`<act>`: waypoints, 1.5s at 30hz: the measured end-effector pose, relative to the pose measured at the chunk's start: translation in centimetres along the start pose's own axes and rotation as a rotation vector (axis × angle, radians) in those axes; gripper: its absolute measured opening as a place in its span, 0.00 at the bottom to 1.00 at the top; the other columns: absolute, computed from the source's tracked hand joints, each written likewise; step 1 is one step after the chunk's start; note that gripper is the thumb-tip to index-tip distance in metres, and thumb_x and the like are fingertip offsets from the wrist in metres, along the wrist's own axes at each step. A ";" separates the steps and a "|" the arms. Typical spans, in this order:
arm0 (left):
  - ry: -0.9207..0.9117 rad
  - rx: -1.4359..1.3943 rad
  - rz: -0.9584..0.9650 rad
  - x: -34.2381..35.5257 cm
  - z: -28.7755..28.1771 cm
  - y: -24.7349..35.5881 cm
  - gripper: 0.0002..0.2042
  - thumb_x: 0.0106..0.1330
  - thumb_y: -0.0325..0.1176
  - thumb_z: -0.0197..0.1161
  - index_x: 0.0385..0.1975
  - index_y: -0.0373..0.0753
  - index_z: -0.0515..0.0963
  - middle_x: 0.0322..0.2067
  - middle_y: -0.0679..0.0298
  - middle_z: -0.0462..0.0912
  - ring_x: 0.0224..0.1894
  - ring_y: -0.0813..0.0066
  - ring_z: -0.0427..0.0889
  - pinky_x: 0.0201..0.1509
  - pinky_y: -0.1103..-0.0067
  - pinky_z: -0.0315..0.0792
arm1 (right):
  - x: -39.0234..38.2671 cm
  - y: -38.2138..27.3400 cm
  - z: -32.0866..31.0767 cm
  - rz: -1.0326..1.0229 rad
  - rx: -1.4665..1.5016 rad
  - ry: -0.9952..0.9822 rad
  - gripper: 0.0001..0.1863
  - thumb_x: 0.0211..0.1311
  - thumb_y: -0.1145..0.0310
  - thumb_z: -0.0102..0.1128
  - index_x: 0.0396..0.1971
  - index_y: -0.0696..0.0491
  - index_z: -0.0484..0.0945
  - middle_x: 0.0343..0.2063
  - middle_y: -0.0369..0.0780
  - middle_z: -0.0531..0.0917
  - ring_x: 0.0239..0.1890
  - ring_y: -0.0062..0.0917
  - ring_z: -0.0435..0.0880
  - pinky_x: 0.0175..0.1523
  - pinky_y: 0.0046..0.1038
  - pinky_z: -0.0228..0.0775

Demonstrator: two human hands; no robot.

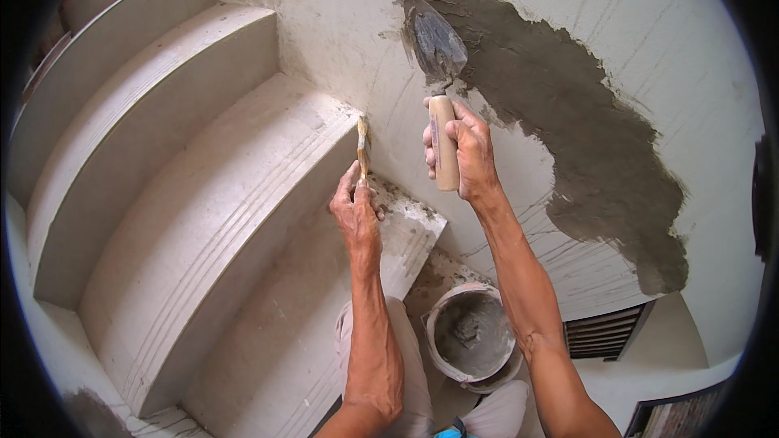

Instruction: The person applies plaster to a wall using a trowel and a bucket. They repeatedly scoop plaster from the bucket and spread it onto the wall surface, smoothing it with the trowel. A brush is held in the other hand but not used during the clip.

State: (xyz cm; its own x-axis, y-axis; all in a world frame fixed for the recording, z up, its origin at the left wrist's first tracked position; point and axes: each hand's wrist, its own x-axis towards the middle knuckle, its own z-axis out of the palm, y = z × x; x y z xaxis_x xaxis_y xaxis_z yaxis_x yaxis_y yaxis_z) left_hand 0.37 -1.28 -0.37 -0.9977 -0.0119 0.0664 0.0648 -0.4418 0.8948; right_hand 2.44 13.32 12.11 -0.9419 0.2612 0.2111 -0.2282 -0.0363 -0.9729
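Note:
My right hand [464,150] is closed round the wooden handle of a trowel [438,45]. Its grey blade points up and lies against or just in front of the wall, at the left end of a dark patch of wet mortar [568,105]. My left hand [357,211] pinches a small brush [363,142], bristles upward, close to the end of a stair step. Whether the bristles touch the step I cannot tell. Below my hands stands a bucket [436,349] with wet grey mortar [472,332] inside.
Curved pale concrete steps [203,219] rise on the left and meet the plastered wall [324,24]. Mortar crumbs lie on a lower step [406,231]. A dark slatted vent [604,332] is low at right. My knees flank the bucket.

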 end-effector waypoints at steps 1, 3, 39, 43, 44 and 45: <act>-0.008 -0.009 0.017 0.0 -0.1 -0.1 0.22 0.70 0.30 0.55 0.61 0.28 0.72 0.25 0.68 0.73 0.21 0.85 0.71 0.19 0.85 0.68 | 0.4 -0.1 0.1 -0.014 -0.005 0.013 0.23 0.63 0.68 0.43 0.57 0.60 0.70 0.25 0.39 0.78 0.18 0.19 0.77 0.19 0.25 0.74; -0.003 -0.009 0.007 -0.1 -0.2 -0.2 0.22 0.70 0.30 0.55 0.61 0.29 0.73 0.25 0.68 0.73 0.21 0.85 0.71 0.19 0.85 0.68 | 0.7 -0.1 -0.1 -0.025 -0.021 0.032 0.22 0.64 0.67 0.44 0.56 0.59 0.70 0.25 0.39 0.78 0.18 0.19 0.77 0.18 0.25 0.74; 0.015 0.013 -0.003 0.2 0.2 -0.2 0.21 0.70 0.28 0.55 0.62 0.28 0.72 0.23 0.68 0.73 0.19 0.85 0.70 0.18 0.84 0.66 | -0.5 3.2 0.2 -0.009 0.003 0.031 0.24 0.60 0.71 0.41 0.56 0.62 0.70 0.23 0.39 0.78 0.17 0.20 0.76 0.18 0.25 0.72; 0.011 -0.004 0.014 0.2 0.1 -0.4 0.21 0.70 0.28 0.54 0.62 0.28 0.72 0.23 0.68 0.73 0.19 0.85 0.70 0.17 0.84 0.66 | 0.4 3.7 0.6 -0.004 0.017 0.060 0.22 0.61 0.70 0.41 0.54 0.59 0.71 0.23 0.38 0.78 0.18 0.19 0.76 0.18 0.24 0.72; 0.013 -0.005 0.004 0.2 0.1 -0.4 0.21 0.70 0.28 0.55 0.62 0.28 0.72 0.23 0.68 0.73 0.19 0.85 0.70 0.17 0.84 0.66 | 0.5 3.8 0.5 -0.010 0.021 0.068 0.22 0.61 0.70 0.41 0.54 0.59 0.71 0.24 0.38 0.78 0.18 0.19 0.76 0.18 0.24 0.72; 0.017 -0.006 -0.006 0.2 0.0 -0.4 0.21 0.70 0.28 0.55 0.62 0.28 0.72 0.22 0.68 0.73 0.19 0.85 0.70 0.17 0.84 0.66 | 0.5 3.9 0.4 -0.006 0.025 0.076 0.23 0.60 0.70 0.41 0.56 0.58 0.71 0.24 0.39 0.78 0.18 0.20 0.76 0.19 0.25 0.73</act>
State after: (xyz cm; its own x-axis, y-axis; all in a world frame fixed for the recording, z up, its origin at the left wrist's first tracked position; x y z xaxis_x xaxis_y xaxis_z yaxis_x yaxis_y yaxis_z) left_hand 0.13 -1.06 -0.69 -0.9982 -0.0246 0.0538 0.0591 -0.4475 0.8923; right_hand 0.97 12.96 8.44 -0.9190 0.3344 0.2086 -0.2411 -0.0583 -0.9687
